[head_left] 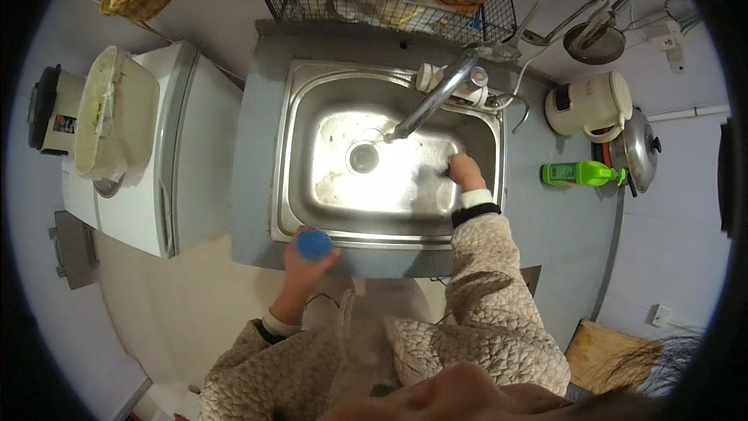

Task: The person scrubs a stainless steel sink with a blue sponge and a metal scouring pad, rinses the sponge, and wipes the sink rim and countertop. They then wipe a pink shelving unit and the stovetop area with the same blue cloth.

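Note:
The stainless steel sink is set into a grey counter. At its front left edge, my left hand is closed around a round blue object, seen from above; its exact kind I cannot tell. My right hand reaches into the right part of the basin with its fingers curled down. Something small and dark shows at those fingertips, too little of it to name. Over the basin hangs the curved metal faucet, its spout close to the round drain.
Behind the sink stands a black wire basket with several things in it. To the right are a green bottle, a cream kettle-like appliance and a lidded pan. A white fridge stands left, bearing a cream bin.

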### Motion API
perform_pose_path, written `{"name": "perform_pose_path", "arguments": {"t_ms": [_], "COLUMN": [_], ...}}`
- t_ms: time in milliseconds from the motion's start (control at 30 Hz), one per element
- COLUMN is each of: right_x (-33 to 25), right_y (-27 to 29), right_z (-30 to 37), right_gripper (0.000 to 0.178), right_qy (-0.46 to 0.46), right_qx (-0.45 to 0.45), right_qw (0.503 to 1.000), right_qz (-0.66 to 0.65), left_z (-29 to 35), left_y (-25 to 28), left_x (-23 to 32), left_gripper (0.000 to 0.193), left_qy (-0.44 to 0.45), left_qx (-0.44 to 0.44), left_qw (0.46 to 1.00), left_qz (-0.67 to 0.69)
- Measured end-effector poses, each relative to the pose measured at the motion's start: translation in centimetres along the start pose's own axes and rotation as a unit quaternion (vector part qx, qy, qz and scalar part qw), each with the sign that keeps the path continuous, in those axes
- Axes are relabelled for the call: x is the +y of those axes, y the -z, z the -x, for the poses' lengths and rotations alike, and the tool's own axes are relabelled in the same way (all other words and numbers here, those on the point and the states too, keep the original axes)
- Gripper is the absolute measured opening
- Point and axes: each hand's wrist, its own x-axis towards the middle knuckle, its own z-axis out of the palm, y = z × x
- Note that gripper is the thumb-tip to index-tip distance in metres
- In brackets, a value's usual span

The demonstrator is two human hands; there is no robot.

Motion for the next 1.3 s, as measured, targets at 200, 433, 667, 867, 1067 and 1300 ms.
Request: {"name": "perform_pose_path", "arguments": {"t_ms": [200,433,667,867,1067,1300], "right_x": [-2.9,-7.0,-9.4,-13.9,-13.8,-14.1], "right_y": [14.4,27.7,6.2,-6.1,-3.0,4.2], "right_z": [6.9,4.3,3.5,-11.0,-6.8,3.7], "right_gripper": [0.029,0.044,0.015,0.015,0.027,0.028], "right_qy": [0.171,0.202,-0.029,0.082,0.062,0.034], "right_qx": [0.423,0.623,0.229,-0.085,0.091,0.237], "right_qw": [0.824,0.748,0.631,0.217,0.768,0.854], "right_qz": [-0.337,-0.108,-0.741,-0.969,-0.631,-0.462], "left_z": [-0.3,0.2,-0.2,0.0,0.4,-0.2], "left_y": [1.1,1.8,4.0,5.0,5.3,6.3], "left_x": [1.3,2.4,-0.4,-3.0,-3.8,-4.8], "left_gripper": [0.036,0.035,0.036,0.036,0.038,0.037], "left_qy": [0.004,0.027,0.022,0.096,0.064,0.087], "left_qx": [0.021,0.036,0.063,0.07,0.059,0.06], "left_qw": [0.999,0.996,0.997,0.992,0.996,0.994], "left_qz": [0.047,0.08,0.04,0.043,0.021,0.022]}}
